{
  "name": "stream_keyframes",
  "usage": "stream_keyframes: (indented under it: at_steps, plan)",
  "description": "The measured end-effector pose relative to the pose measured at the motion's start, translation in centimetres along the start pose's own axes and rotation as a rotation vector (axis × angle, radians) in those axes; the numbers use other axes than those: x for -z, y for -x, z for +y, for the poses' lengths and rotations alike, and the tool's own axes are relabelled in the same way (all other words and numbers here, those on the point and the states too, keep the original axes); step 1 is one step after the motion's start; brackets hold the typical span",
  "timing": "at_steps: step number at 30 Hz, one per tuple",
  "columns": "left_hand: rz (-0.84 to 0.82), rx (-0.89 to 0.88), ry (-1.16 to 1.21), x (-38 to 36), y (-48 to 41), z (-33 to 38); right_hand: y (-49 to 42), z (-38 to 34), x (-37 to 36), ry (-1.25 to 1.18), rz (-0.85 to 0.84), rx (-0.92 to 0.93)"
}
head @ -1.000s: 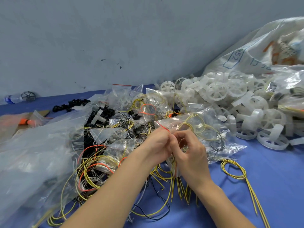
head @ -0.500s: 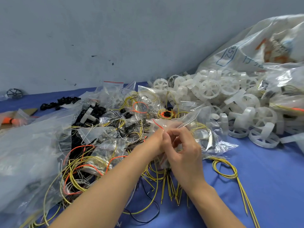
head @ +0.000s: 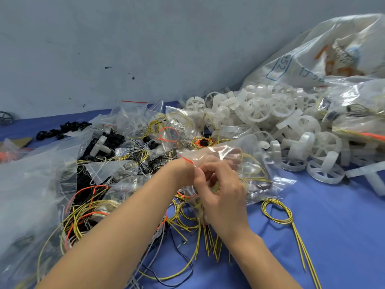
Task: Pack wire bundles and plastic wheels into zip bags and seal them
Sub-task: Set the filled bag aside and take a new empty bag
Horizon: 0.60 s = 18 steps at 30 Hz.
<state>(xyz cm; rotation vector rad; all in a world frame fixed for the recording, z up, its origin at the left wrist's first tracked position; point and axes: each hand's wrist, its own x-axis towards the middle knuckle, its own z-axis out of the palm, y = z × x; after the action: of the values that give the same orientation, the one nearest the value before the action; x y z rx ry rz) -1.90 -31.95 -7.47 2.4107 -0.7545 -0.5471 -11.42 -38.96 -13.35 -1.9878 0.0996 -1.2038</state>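
Note:
A small clear zip bag (head: 216, 154) with a red line at its mouth is held up in the middle of the view. My left hand (head: 183, 171) pinches its mouth from the left, and my right hand (head: 221, 192) pinches it from the right, fingers curled. What is inside the bag is hard to tell through the plastic. Loose yellow wire bundles (head: 187, 213) lie below the hands. One coiled yellow wire (head: 277, 213) lies to the right. A heap of white plastic wheels (head: 281, 122) fills the right.
Filled clear zip bags (head: 166, 130) pile up behind the hands. A big clear sheet (head: 27, 195) covers the left. Black parts (head: 62, 130) lie far left, a large printed sack (head: 312, 59) at the right. All rest on a blue tabletop (head: 333, 226) against a grey wall.
Both hands have stayed together at the bag's mouth, fingers working along it. The bag's top now stands higher over the fingers. The camera has shifted slightly.

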Motion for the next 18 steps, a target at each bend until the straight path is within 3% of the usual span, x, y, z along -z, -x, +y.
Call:
stream_keyframes:
  at_steps: [2, 7, 11, 18]
  plan:
    - [0.052, 0.175, -0.040, 0.6, 0.0, -0.5, 0.0, 0.0, -0.2, -0.003, -0.021, -0.007]
    - [-0.186, -0.139, 0.074, 1.2, 2.7, -1.3, 0.2, 0.0, -0.5, -0.011, -0.044, -0.016]
    - [-0.183, -0.279, -0.065, 0.8, 3.3, -2.7, 0.2, -0.2, -0.6, -0.021, -0.043, -0.040]
    - [-0.089, -0.178, -0.307, -0.4, 2.4, -1.7, 0.5, -0.3, -0.4, -0.039, -0.041, -0.026]
